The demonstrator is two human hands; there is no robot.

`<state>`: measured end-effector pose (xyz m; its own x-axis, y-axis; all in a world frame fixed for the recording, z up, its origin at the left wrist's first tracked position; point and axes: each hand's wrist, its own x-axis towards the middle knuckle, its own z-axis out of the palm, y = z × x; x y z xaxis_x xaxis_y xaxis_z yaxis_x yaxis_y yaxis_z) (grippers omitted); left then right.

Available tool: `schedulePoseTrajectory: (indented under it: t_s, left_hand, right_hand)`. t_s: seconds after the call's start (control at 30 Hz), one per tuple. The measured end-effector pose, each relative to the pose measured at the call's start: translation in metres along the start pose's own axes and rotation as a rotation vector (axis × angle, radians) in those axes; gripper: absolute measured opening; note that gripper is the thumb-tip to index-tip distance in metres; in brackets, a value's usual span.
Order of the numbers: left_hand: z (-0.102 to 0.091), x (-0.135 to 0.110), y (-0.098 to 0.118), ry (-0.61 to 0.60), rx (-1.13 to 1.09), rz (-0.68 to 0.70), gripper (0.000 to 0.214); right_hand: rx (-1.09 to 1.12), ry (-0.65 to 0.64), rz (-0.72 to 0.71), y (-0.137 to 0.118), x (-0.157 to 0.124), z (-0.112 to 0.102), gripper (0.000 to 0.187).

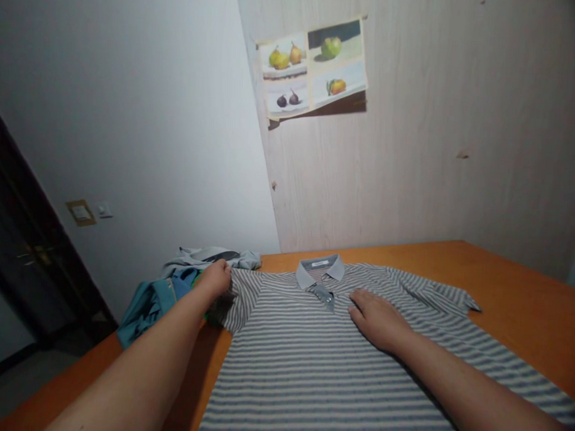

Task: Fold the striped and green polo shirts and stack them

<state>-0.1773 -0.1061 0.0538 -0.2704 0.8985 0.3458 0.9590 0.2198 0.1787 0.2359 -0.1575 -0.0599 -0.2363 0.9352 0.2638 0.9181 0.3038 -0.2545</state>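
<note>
A grey-and-white striped polo shirt (311, 361) lies spread face up on the orange wooden table (515, 292), collar toward the wall. My left hand (216, 278) is closed on the edge of the shirt's left sleeve at the table's far left. My right hand (375, 319) lies flat on the shirt's chest, just right of the button placket, fingers stretched out and together.
A pile of other clothes, teal, blue and pale grey (181, 287), sits at the table's far left corner beside the sleeve. A fruit poster (314, 69) hangs on the wood-panel wall behind. A dark door (26, 263) stands at the left.
</note>
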Motion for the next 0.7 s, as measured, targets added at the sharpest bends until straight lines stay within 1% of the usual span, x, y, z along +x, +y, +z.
schedulePoseTrajectory:
  t_s: [0.07,0.17,0.27,0.37,0.43,0.53,0.6,0.7]
  left_hand:
    - [0.002,0.001,-0.002,0.002,-0.004,-0.027,0.024]
    - [0.002,0.002,-0.005,-0.018,-0.042,-0.058,0.036]
    - [-0.003,0.0,-0.011,-0.104,-0.133,-0.063,0.048]
    - [-0.01,-0.007,-0.022,-0.218,-0.23,-0.072,0.055]
    - [-0.015,-0.014,-0.03,-0.267,-0.266,-0.091,0.053]
    - [-0.018,-0.023,-0.039,-0.295,-0.264,-0.134,0.04]
    - [-0.015,-0.027,-0.041,-0.327,-0.253,-0.15,0.029]
    - [-0.006,-0.032,-0.04,-0.37,-0.272,-0.139,0.017]
  right_hand:
    - [0.001,0.001,-0.005,0.001,0.0,0.0,0.05]
    - [-0.001,0.001,0.002,0.002,0.0,0.001,0.051]
    - [-0.006,-0.002,0.007,0.002,0.0,0.002,0.052]
    - [-0.008,-0.003,-0.004,0.0,-0.001,0.001,0.052]
    - [-0.005,-0.003,-0.002,0.0,-0.001,0.0,0.052]
    - [-0.005,-0.002,0.006,-0.001,-0.001,0.001,0.052]
    - [-0.013,0.001,0.007,0.001,-0.001,0.003,0.052]
    - [-0.028,0.006,0.004,0.005,0.001,0.007,0.053]
